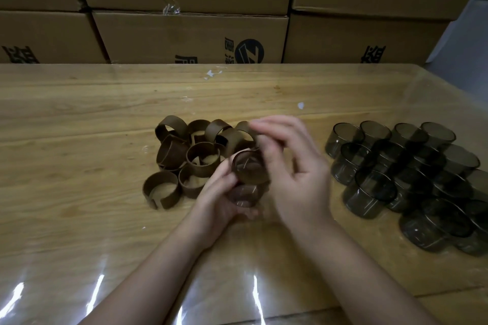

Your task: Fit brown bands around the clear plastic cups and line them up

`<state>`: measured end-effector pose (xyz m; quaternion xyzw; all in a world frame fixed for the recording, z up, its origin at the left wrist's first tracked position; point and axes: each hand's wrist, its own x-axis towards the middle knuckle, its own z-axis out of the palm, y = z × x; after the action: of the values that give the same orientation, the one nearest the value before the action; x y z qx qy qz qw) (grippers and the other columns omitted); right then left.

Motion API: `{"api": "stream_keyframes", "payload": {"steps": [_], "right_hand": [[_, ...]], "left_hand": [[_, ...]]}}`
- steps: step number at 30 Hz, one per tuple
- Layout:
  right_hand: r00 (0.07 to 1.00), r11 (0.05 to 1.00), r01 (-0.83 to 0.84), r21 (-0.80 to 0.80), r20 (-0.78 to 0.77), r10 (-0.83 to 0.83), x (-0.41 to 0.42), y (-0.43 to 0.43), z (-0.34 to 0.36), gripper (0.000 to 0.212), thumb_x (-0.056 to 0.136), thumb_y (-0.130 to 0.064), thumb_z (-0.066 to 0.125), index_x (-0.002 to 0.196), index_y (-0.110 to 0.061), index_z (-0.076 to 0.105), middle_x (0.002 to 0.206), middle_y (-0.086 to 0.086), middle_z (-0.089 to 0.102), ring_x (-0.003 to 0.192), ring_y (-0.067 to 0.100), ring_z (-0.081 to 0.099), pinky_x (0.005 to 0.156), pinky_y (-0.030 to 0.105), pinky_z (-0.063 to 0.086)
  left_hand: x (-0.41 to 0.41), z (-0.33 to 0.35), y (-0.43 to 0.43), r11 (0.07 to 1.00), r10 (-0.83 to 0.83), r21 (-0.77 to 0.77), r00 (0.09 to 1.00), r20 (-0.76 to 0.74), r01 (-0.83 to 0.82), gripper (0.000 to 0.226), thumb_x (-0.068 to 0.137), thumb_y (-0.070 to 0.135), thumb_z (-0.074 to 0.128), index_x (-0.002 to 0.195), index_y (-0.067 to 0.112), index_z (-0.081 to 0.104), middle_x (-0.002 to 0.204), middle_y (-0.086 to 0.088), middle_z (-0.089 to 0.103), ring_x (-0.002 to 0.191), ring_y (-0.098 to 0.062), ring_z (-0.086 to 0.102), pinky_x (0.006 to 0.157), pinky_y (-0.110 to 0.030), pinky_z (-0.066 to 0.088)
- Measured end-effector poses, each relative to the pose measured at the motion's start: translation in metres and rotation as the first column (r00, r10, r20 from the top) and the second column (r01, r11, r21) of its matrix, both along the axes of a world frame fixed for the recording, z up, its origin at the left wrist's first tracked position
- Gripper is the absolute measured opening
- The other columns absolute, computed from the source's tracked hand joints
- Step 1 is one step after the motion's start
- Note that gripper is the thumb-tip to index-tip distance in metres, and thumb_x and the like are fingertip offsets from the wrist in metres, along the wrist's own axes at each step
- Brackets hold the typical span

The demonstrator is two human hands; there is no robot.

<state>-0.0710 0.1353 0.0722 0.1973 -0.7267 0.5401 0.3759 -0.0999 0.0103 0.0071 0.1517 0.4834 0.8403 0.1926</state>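
My left hand grips a clear plastic cup from below, just above the table's middle. A brown band sits around the cup's upper part. My right hand is at the band's right side with blurred fingers curled over its far rim. A heap of several loose brown bands lies on the table just left of and behind my hands. Several smoky clear cups stand clustered at the right.
The wooden table carries a glossy clear cover. Stacked cardboard boxes form a wall along its far edge. A small white scrap lies behind my hands.
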Motion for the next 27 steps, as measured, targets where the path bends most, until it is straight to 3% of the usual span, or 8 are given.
{"api": "stream_keyframes", "payload": {"steps": [2, 6, 9, 12, 15, 19, 22, 27], "right_hand": [[0.997, 0.995, 0.035, -0.094, 0.072, -0.029, -0.002, 0.015, -0.009, 0.018, 0.095, -0.005, 0.055, 0.105, -0.015, 0.066, 0.103, 0.0, 0.065, 0.104, 0.007, 0.061, 0.089, 0.024, 0.048], [0.953, 0.969, -0.038, -0.243, 0.282, 0.108, -0.003, 0.021, -0.026, 0.019, 0.091, -0.01, 0.054, 0.1, -0.018, 0.069, 0.102, 0.006, 0.069, 0.102, 0.015, 0.064, 0.09, 0.033, 0.052], [0.944, 0.972, -0.058, -0.228, 0.304, 0.127, -0.001, 0.017, -0.033, 0.021, 0.091, -0.009, 0.054, 0.1, -0.02, 0.069, 0.102, 0.005, 0.068, 0.103, 0.016, 0.063, 0.09, 0.033, 0.052], [0.953, 0.982, -0.076, -0.175, 0.277, 0.123, -0.001, 0.014, -0.032, 0.024, 0.091, -0.009, 0.055, 0.1, -0.027, 0.068, 0.102, -0.006, 0.065, 0.103, 0.009, 0.061, 0.086, 0.023, 0.05], [0.968, 0.991, -0.09, -0.095, 0.224, 0.109, -0.002, 0.014, -0.033, 0.02, 0.091, -0.007, 0.059, 0.103, -0.02, 0.068, 0.101, 0.001, 0.064, 0.101, 0.006, 0.06, 0.084, 0.016, 0.046], [0.954, 0.994, -0.082, -0.077, 0.284, 0.1, -0.003, 0.014, -0.037, 0.019, 0.092, -0.029, 0.052, 0.103, -0.029, 0.068, 0.111, 0.003, 0.061, 0.112, 0.021, 0.057, 0.093, 0.031, 0.047], [0.903, 0.977, -0.146, -0.158, 0.382, 0.197, -0.006, 0.016, -0.037, 0.023, 0.092, -0.036, 0.05, 0.104, -0.029, 0.068, 0.121, 0.005, 0.059, 0.121, 0.014, 0.053, 0.097, 0.02, 0.041], [0.896, 0.977, -0.185, -0.105, 0.391, 0.211, -0.007, 0.018, -0.038, 0.021, 0.093, -0.031, 0.054, 0.107, -0.025, 0.068, 0.125, 0.004, 0.059, 0.122, 0.012, 0.053, 0.099, 0.022, 0.043]], "left_hand": [[0.001, 0.005, 0.0, 1.0, -0.001, 0.001, 1.0, 0.028, 0.001, 0.087, 0.061, 0.061, 0.077, 0.131, 0.016, 0.051, 0.111, -0.006, 0.065, 0.091, -0.021, 0.067, 0.059, -0.035, 0.054], [0.0, 0.005, 0.002, 0.993, 0.106, -0.052, 0.994, -0.008, -0.106, 0.097, 0.059, 0.075, 0.069, 0.133, 0.015, 0.049, 0.116, -0.005, 0.065, 0.096, -0.021, 0.066, 0.06, -0.037, 0.056], [0.001, 0.003, 0.003, 0.985, 0.147, -0.077, 0.987, -0.07, -0.153, 0.09, 0.058, 0.075, 0.07, 0.128, 0.02, 0.053, 0.116, -0.003, 0.065, 0.1, -0.021, 0.067, 0.061, -0.035, 0.056], [0.001, -0.002, 0.003, 0.971, 0.189, -0.123, 0.972, -0.14, -0.206, 0.093, 0.056, 0.076, 0.072, 0.129, 0.023, 0.05, 0.122, -0.006, 0.06, 0.104, -0.023, 0.066, 0.062, -0.035, 0.056], [0.003, -0.003, 0.003, 0.96, 0.19, -0.163, 0.959, -0.209, -0.226, 0.096, 0.056, 0.077, 0.071, 0.131, 0.023, 0.046, 0.128, -0.01, 0.054, 0.11, -0.025, 0.063, 0.066, -0.042, 0.058], [0.007, 0.0, 0.003, 0.941, 0.245, -0.168, 0.935, -0.257, -0.293, 0.093, 0.055, 0.077, 0.072, 0.126, 0.022, 0.049, 0.119, -0.003, 0.057, 0.102, -0.017, 0.064, 0.061, -0.034, 0.057], [0.005, 0.0, 0.003, 0.924, 0.289, -0.167, 0.916, -0.28, -0.343, 0.09, 0.057, 0.075, 0.072, 0.124, 0.019, 0.05, 0.109, 0.005, 0.063, 0.091, -0.017, 0.065, 0.057, -0.033, 0.057], [0.006, 0.0, 0.004, 0.879, 0.307, -0.241, 0.875, -0.375, -0.411, 0.09, 0.056, 0.084, 0.063, 0.122, 0.025, 0.047, 0.122, -0.006, 0.053, 0.107, -0.01, 0.061, 0.079, -0.033, 0.056]]}}
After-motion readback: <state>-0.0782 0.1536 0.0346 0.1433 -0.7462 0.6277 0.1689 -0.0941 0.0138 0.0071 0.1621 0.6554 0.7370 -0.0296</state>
